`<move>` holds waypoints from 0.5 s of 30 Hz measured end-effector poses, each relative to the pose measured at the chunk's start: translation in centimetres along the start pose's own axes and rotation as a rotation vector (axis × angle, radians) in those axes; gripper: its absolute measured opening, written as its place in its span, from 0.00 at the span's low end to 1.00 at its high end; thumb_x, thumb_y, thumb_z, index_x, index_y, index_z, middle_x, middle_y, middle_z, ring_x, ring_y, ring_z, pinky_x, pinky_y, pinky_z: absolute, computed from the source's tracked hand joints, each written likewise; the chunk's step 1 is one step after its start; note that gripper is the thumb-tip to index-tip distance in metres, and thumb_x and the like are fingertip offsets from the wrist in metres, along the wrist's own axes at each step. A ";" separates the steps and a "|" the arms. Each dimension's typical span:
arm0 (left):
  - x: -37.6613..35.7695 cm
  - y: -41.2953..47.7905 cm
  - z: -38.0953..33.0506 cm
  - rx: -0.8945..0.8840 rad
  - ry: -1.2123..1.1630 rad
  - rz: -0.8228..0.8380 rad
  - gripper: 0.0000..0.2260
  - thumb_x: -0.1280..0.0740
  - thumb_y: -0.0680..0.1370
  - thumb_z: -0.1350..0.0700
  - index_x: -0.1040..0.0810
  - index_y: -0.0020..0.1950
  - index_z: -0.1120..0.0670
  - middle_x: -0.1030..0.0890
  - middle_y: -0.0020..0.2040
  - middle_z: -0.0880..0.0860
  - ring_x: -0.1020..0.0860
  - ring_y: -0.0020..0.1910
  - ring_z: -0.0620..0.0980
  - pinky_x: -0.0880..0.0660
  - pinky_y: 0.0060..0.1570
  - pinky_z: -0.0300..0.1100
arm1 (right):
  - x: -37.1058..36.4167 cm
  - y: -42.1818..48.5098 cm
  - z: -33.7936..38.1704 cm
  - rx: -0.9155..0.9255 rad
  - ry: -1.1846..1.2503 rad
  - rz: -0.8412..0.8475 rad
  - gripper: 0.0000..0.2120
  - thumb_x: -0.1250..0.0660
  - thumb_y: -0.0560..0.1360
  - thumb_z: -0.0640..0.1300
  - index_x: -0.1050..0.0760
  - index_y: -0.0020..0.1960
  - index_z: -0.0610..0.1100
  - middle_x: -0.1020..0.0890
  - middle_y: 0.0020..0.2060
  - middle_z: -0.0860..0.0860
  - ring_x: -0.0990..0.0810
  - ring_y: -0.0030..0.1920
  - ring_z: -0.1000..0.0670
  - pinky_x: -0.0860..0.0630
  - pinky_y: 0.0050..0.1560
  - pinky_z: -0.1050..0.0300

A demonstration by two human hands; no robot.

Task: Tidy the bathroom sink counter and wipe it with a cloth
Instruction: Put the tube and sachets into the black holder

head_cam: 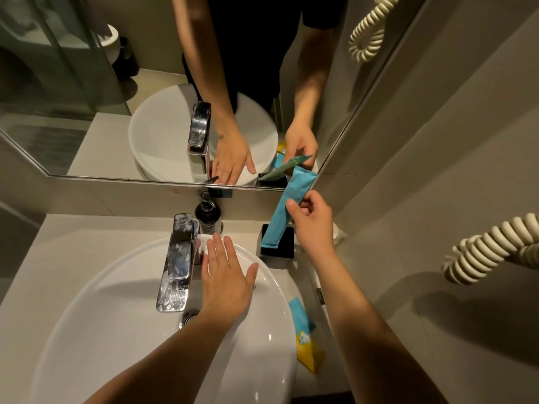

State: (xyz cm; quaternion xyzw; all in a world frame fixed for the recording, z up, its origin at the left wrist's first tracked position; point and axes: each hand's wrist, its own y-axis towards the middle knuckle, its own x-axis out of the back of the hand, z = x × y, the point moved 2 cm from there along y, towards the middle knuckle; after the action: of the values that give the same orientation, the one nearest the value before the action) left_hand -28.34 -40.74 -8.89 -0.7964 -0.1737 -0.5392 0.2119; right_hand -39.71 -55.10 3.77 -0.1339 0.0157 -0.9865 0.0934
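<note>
Nearest the camera, the white basin (87, 301) fills most of the desk (58, 237), and a blue-and-yellow sachet (306, 333) lies on the narrow strip between the basin's right rim and the wall. The left hand (227, 275) is spread flat and empty over the basin's far rim, just right of the chrome faucet (178, 260). Farther back and to the right, the right hand (313, 220) pinches a long teal packet (287, 208) between thumb and fingers, gripping it about midway. The packet's long axis slants from the black square holder (277, 255) below up toward the mirror (145, 97); its lower end sits at or just inside the holder's opening (whether it touches bottom cannot be told). The move turns on sliding it down along that axis. Room is tight: the wall lies close on the right, the mirror just behind, and a dark pump bottle (208, 214) stands left of the holder. No cloth is visible.
</note>
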 end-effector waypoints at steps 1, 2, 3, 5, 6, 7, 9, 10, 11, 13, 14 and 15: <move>0.0 0.0 0.0 0.000 0.003 0.001 0.40 0.52 0.82 0.34 0.60 0.83 0.59 0.59 0.83 0.60 0.59 0.83 0.59 0.54 0.81 0.56 | 0.3 0.1 -0.1 0.019 -0.003 -0.010 0.04 0.31 0.80 0.36 0.25 0.51 0.35 0.23 0.34 0.53 0.26 0.31 0.62 0.23 0.39 0.66; -0.1 0.0 0.1 0.001 0.007 0.008 0.40 0.52 0.82 0.34 0.60 0.83 0.59 0.60 0.83 0.60 0.60 0.83 0.59 0.55 0.81 0.56 | 0.4 0.1 -0.2 0.031 -0.005 -0.019 0.05 0.31 0.80 0.36 0.25 0.51 0.34 0.24 0.33 0.53 0.28 0.31 0.61 0.24 0.38 0.66; -0.1 0.0 0.1 0.002 0.010 0.017 0.40 0.53 0.82 0.34 0.61 0.83 0.59 0.61 0.83 0.60 0.60 0.82 0.59 0.56 0.80 0.55 | 0.6 0.2 -0.3 0.034 -0.007 -0.027 0.05 0.31 0.80 0.36 0.25 0.51 0.33 0.25 0.33 0.53 0.29 0.30 0.61 0.25 0.37 0.67; 0.0 0.0 0.1 0.003 0.009 0.016 0.40 0.53 0.82 0.34 0.62 0.83 0.59 0.61 0.83 0.60 0.61 0.82 0.59 0.57 0.80 0.55 | 0.6 0.4 -0.7 0.033 -0.014 -0.028 0.05 0.31 0.80 0.36 0.25 0.51 0.34 0.25 0.33 0.53 0.30 0.30 0.61 0.27 0.36 0.68; 0.1 0.0 0.0 0.002 0.009 0.013 0.39 0.53 0.82 0.34 0.61 0.83 0.59 0.61 0.83 0.60 0.60 0.82 0.59 0.57 0.80 0.55 | 0.5 0.4 -0.9 0.028 -0.022 -0.018 0.04 0.31 0.80 0.36 0.25 0.51 0.35 0.25 0.33 0.53 0.30 0.30 0.61 0.27 0.36 0.68; 0.0 -0.1 0.0 0.001 0.008 0.014 0.39 0.53 0.82 0.34 0.61 0.83 0.59 0.61 0.83 0.60 0.60 0.83 0.59 0.56 0.80 0.55 | 0.3 0.5 -1.3 0.020 -0.032 -0.005 0.03 0.31 0.79 0.37 0.25 0.50 0.37 0.25 0.33 0.53 0.30 0.31 0.60 0.27 0.36 0.67; 0.0 -0.1 0.0 0.003 0.006 0.012 0.39 0.53 0.82 0.34 0.61 0.83 0.59 0.61 0.83 0.60 0.60 0.83 0.59 0.56 0.80 0.55 | -0.4 0.6 -2.1 -0.002 -0.051 0.019 0.03 0.31 0.79 0.37 0.25 0.48 0.41 0.26 0.32 0.56 0.30 0.29 0.60 0.28 0.35 0.68; 0.0 0.0 0.1 0.005 0.005 0.015 0.39 0.53 0.82 0.34 0.61 0.83 0.59 0.61 0.83 0.60 0.61 0.82 0.59 0.56 0.80 0.55 | -0.8 0.6 -2.6 -0.020 -0.061 0.030 0.03 0.31 0.79 0.37 0.25 0.48 0.41 0.26 0.32 0.56 0.29 0.29 0.61 0.28 0.36 0.68; -0.1 0.0 0.1 0.006 0.004 0.021 0.39 0.54 0.82 0.34 0.62 0.83 0.58 0.62 0.83 0.60 0.61 0.82 0.58 0.57 0.80 0.55 | -1.2 0.7 -3.1 -0.040 -0.073 0.038 0.03 0.31 0.79 0.38 0.25 0.49 0.41 0.24 0.33 0.57 0.27 0.30 0.62 0.27 0.37 0.67; -0.1 0.1 0.1 0.006 0.005 0.027 0.39 0.54 0.82 0.34 0.63 0.82 0.58 0.62 0.83 0.59 0.62 0.82 0.58 0.57 0.80 0.55 | -2.0 0.7 -4.1 -0.074 -0.093 0.057 0.03 0.30 0.80 0.39 0.24 0.51 0.41 0.21 0.36 0.55 0.24 0.33 0.61 0.24 0.40 0.63; -0.1 0.1 0.1 0.005 0.006 0.027 0.39 0.54 0.82 0.34 0.63 0.82 0.58 0.62 0.83 0.59 0.62 0.82 0.58 0.57 0.80 0.55 | -2.4 0.7 -4.5 -0.085 -0.094 0.068 0.03 0.30 0.80 0.40 0.24 0.52 0.42 0.19 0.38 0.54 0.23 0.35 0.60 0.24 0.41 0.62; -0.1 0.1 0.1 0.004 0.009 0.029 0.39 0.54 0.82 0.34 0.63 0.82 0.58 0.62 0.83 0.60 0.62 0.82 0.58 0.57 0.80 0.55 | -2.7 0.7 -4.9 -0.095 -0.096 0.075 0.04 0.31 0.80 0.41 0.23 0.53 0.43 0.18 0.39 0.53 0.22 0.37 0.58 0.23 0.41 0.62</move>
State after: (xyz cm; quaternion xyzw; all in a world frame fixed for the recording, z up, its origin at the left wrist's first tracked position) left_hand -28.29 -40.77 -9.04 -0.7961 -0.1623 -0.5391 0.2221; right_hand -38.34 -55.27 -1.65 -0.1849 0.0628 -0.9728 0.1246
